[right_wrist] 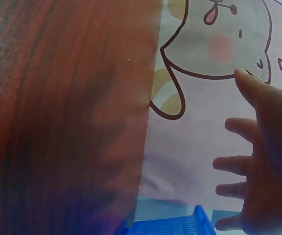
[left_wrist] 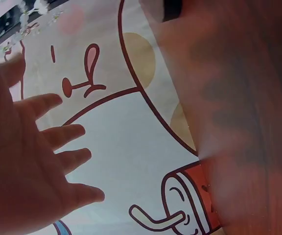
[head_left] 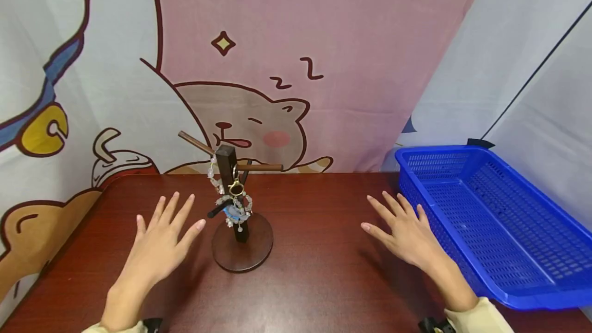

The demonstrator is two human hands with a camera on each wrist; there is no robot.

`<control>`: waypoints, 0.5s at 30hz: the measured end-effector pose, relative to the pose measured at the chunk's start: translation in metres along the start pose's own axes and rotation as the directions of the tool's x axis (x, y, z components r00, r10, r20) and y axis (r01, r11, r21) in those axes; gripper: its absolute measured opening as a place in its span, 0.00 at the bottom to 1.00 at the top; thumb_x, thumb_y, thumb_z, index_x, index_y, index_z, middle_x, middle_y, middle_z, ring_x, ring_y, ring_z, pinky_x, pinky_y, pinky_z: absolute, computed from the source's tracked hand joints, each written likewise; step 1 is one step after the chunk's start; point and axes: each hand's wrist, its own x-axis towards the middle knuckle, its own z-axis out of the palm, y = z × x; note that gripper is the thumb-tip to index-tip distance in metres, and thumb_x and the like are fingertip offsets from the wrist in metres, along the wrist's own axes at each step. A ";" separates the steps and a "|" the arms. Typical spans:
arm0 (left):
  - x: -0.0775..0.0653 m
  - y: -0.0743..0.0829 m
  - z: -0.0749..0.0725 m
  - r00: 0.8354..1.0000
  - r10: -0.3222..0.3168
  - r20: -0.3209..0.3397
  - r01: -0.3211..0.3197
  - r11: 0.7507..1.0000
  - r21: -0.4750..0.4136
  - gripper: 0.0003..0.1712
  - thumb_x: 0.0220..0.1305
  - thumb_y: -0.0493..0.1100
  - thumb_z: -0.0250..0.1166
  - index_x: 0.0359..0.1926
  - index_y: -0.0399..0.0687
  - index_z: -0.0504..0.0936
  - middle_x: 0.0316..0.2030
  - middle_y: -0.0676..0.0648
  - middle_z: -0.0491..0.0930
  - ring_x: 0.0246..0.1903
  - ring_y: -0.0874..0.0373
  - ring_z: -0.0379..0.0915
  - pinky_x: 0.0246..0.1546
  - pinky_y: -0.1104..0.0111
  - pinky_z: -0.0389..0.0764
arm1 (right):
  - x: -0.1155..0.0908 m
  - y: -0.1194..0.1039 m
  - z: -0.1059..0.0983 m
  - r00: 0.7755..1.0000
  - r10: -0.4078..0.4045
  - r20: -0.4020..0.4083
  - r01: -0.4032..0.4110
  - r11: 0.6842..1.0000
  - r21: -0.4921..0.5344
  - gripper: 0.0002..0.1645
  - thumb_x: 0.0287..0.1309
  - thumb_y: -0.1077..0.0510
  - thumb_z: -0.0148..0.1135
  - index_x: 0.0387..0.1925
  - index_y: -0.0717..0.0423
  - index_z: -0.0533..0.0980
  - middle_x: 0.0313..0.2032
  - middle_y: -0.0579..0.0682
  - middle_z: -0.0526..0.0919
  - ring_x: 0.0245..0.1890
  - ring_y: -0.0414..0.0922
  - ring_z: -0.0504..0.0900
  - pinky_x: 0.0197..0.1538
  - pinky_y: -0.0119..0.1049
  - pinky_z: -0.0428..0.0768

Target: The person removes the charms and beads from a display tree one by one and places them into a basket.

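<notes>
Fingers spread, my left hand point(head_left: 159, 246) is held over the table just left of a dark wooden stand point(head_left: 225, 168) with a round base point(head_left: 242, 251) and several pegs. Beaded bracelets point(head_left: 237, 209) hang from its pegs, pale and clear with some blue, and a gold-coloured clasp point(head_left: 236, 187) shows near the top. On the other side, my right hand point(head_left: 409, 235) is also spread over the table, close to the left wall of a blue plastic basket point(head_left: 444, 235). Neither hand holds anything. In the left wrist view, part of the beads point(left_wrist: 31, 14) shows past the thumb.
The basket stands along the right side of the reddish-brown wooden table point(head_left: 319, 271). Behind the table hangs a cloth point(head_left: 361, 66) printed with cartoon animals, reaching down to its back edge. A thin black line point(head_left: 536, 71) runs down the pale cloth at right.
</notes>
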 end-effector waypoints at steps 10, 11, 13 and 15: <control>0.012 0.003 -0.027 0.985 0.064 -0.159 -0.090 0.983 -0.158 0.34 0.66 0.54 0.53 0.65 0.39 0.59 0.60 0.30 0.60 0.59 0.33 0.54 0.53 0.39 0.54 | 0.002 -0.004 -0.005 0.999 -0.047 0.001 0.047 0.999 0.007 0.39 0.56 0.33 0.52 0.63 0.48 0.64 0.62 0.62 0.63 0.63 0.63 0.53 0.55 0.68 0.47; 0.014 0.004 -0.031 0.982 0.069 -0.175 -0.100 0.979 -0.177 0.33 0.66 0.53 0.54 0.65 0.38 0.61 0.59 0.31 0.63 0.58 0.34 0.57 0.52 0.41 0.57 | 0.002 -0.004 -0.005 0.998 -0.055 0.001 0.055 0.998 0.013 0.39 0.56 0.33 0.52 0.63 0.48 0.64 0.62 0.62 0.63 0.63 0.63 0.54 0.55 0.68 0.47; 0.017 0.007 -0.039 0.977 0.076 -0.201 -0.119 0.971 -0.210 0.31 0.65 0.51 0.56 0.63 0.39 0.63 0.55 0.32 0.68 0.55 0.35 0.61 0.49 0.43 0.61 | 0.003 -0.005 -0.006 0.998 -0.069 0.001 0.069 0.997 0.021 0.39 0.56 0.33 0.52 0.63 0.48 0.64 0.61 0.62 0.64 0.63 0.63 0.54 0.55 0.67 0.47; 0.021 0.010 -0.046 0.969 0.087 -0.229 -0.142 0.962 -0.233 0.28 0.65 0.48 0.57 0.61 0.39 0.66 0.51 0.35 0.73 0.53 0.37 0.65 0.47 0.45 0.64 | 0.003 -0.006 -0.006 0.997 -0.080 0.001 0.079 0.997 0.022 0.39 0.56 0.33 0.52 0.63 0.49 0.64 0.60 0.62 0.65 0.62 0.62 0.55 0.55 0.67 0.48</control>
